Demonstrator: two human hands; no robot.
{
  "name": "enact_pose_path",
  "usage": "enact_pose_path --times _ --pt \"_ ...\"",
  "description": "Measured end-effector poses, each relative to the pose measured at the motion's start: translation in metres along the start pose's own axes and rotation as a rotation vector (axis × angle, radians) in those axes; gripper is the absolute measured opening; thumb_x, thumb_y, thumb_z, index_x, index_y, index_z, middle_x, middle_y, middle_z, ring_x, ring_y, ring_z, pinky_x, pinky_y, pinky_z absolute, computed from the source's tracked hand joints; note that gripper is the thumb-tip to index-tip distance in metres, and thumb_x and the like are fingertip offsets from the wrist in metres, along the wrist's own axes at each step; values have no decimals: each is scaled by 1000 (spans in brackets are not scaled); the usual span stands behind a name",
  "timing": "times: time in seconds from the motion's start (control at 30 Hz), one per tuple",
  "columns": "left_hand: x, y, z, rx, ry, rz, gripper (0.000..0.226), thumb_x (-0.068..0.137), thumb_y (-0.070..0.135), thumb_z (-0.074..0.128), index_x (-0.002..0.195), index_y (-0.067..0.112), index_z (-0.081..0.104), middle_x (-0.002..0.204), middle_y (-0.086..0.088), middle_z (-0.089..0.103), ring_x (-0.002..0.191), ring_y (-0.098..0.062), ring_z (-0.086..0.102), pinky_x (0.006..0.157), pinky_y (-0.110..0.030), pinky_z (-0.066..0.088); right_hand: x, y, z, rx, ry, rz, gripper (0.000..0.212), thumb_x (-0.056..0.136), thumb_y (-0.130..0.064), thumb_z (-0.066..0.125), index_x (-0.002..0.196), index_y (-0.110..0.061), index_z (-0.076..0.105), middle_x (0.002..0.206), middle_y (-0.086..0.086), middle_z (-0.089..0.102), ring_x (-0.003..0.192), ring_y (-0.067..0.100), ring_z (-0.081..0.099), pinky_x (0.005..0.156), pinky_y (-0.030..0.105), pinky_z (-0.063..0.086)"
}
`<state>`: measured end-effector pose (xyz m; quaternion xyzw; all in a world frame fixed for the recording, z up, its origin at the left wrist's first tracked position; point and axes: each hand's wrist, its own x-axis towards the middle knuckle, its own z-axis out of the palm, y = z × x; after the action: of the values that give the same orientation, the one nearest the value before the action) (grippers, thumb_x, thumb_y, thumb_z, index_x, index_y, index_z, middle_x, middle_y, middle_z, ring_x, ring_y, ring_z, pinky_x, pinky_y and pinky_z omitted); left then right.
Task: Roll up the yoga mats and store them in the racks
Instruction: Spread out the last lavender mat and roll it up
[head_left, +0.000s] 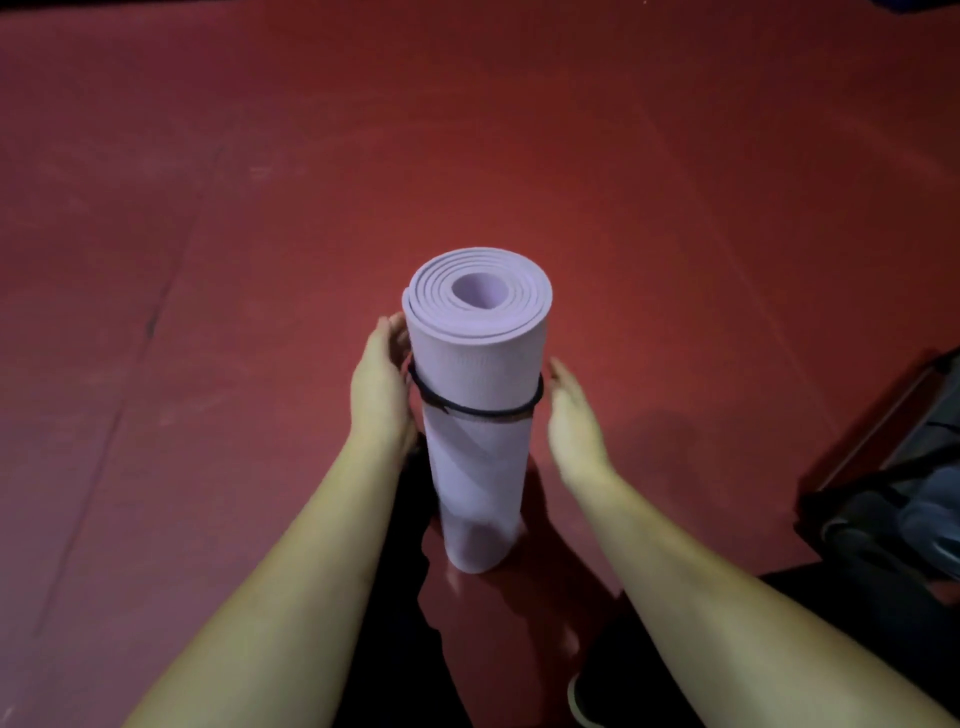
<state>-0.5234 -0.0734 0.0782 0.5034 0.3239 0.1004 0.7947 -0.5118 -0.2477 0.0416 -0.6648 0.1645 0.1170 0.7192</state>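
Between both hands' fingers (390, 332), upright rolled lilac mat (475, 395) w/ black band (475, 408).

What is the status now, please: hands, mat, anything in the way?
Left hand flat against rolled mat, right hand open beside it. Mat upright on red floor, black band around it. Dark bag at right, clear of mat.

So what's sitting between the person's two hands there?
In the head view, a rolled lilac yoga mat stands upright on the red floor between the left hand and right hand, a black band around it.
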Motion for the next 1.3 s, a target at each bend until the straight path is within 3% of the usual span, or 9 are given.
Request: enact_pose_path --times 0.13,0.23,0.5,0.63,0.77,0.93,0.97,1.13,1.3 --pt "-1 -12 17 203 -32 -48 54 95 67 41 82 28 76 82 12 76 87 -12 70 85 -36 55 13 -23 14 232 7 10 40 104 -39 34 109 -21 69 106 -14 71 101 -1 64 92 21 47" --pt "-3 -30 15 201 16 -177 58 83 73 49 99 24 75 96 3 77 95 -22 71 94 -46 54 18 -10 19 109 54 21 51 101 -55 35 116 -20 68 120 -6 66 115 9 57 96 26 39" --pt "29 -37 2 148 -2 -149 34 90 7 59 124 9 65 119 -12 70 107 -27 64 106 -53 44 28 31 -5 -180 46 183 52 106 -44 30 140 -11 53 144 7 51 132 19 46 108 27 36" --pt "22 -11 23 164 -33 -59 34 97 46 54 97 19 74 92 6 77 88 -8 71 84 -29 56 42 1 2 302 -24 94 48 106 -45 28 127 -17 61 119 -6 67 114 9 57 94 17 46" --pt "30 -41 30 132 2 -218 80 61 92 59 99 24 77 101 3 77 101 -23 71 99 -46 51 46 18 4 77 51 103 53 99 -58 38 125 -20 63 119 -10 65 116 10 57 106 29 39" --pt "22 -85 14 186 14 -316 47 87 53 65 89 9 48 93 -15 66 105 -16 67 88 -45 49 96 121 -14 29 119 241 72 78 -77 52 125 -24 66 123 -14 63 121 10 55 114 44 37" --pt "26 -94 10 194 -6 -347 45 83 58 67 55 23 58 88 -13 74 102 -19 70 95 -46 51 103 141 -20 -33 93 243 64 82 -72 51 124 -26 67 123 -15 62 120 9 54 113 45 37" --pt "91 -126 -19 297 -10 -226 53 84 55 63 127 24 64 133 -4 63 124 -23 60 107 -47 44 92 111 -28 127 155 232 46 89 -62 51 102 -24 74 110 -12 72 109 7 64 109 38 44" --pt "62 -86 36 275 -116 -238 64 83 81 44 99 29 78 109 5 75 108 -19 68 98 -40 50 89 58 -10 370 77 192 53 102 -49 41 72 -30 80 87 -13 75 92 7 68 95 28 50"
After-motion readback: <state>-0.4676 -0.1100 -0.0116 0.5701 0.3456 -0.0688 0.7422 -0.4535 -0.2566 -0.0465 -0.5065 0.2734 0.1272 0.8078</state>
